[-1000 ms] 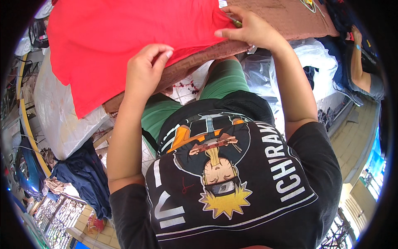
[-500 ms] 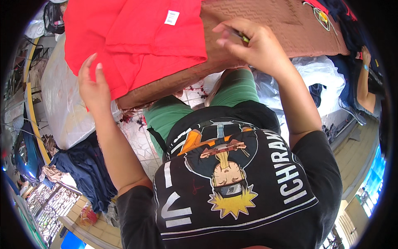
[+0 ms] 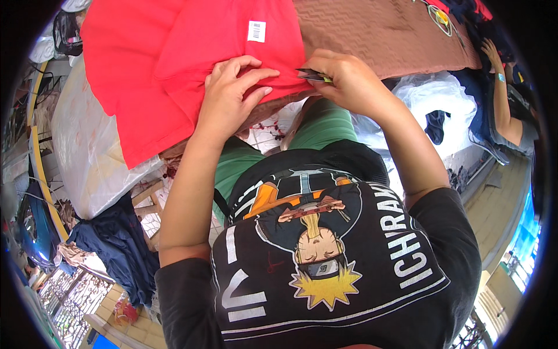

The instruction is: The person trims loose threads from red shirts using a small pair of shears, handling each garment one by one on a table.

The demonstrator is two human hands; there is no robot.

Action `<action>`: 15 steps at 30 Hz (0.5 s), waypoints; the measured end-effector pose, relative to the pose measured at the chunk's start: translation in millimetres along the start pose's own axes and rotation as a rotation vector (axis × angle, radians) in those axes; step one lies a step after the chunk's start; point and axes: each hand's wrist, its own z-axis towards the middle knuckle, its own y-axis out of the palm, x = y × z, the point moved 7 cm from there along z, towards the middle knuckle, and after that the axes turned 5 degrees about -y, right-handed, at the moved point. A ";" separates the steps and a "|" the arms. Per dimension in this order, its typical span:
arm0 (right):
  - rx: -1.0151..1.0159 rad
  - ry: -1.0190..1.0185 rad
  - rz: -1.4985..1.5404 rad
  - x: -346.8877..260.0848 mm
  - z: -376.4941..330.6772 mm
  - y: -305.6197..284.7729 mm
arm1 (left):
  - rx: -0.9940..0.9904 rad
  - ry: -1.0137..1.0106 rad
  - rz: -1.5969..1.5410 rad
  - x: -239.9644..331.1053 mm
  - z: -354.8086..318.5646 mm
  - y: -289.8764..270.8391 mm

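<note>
Here our left hand lies flat and released on the red shirt; our right hand pinches small scissors. We should keep the cloth taut at its edge.

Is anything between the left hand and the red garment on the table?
Nothing visible: the left hand lies flat, directly on the red fabric garment. The right hand holds a small dark tool at the garment's edge beside it.
</note>
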 end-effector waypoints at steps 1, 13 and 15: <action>0.004 -0.010 0.013 4.8 -0.4 3.4 | 0.013 -0.006 0.028 0.8 0.1 3.4; 0.024 0.135 0.053 20.0 0.6 -21.0 | -0.432 -0.213 -0.076 -2.0 -41.5 -68.3; 0.068 0.153 0.042 12.4 6.2 -28.2 | -0.281 -0.268 -0.156 1.6 -33.9 -70.7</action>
